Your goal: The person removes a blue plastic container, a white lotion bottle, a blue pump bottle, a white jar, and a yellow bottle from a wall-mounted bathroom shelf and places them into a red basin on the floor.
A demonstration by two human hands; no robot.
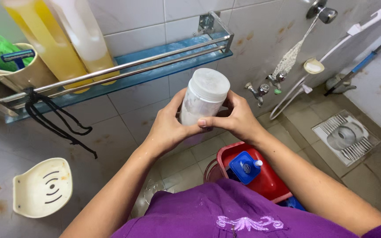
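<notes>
A white lidded jar (203, 99) sits in both hands; 2 yellowish bottles (62, 39) stand on the shelf.

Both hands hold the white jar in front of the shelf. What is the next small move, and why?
Probably lift the jar onto the glass shelf. Both the left hand and the right hand grip its body, the lid is on, and the jar is just below the shelf, beside a bare stretch right of the two bottles.

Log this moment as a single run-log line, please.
left hand: holds white jar | right hand: holds jar | below: red bucket | wall: glass shelf
</notes>
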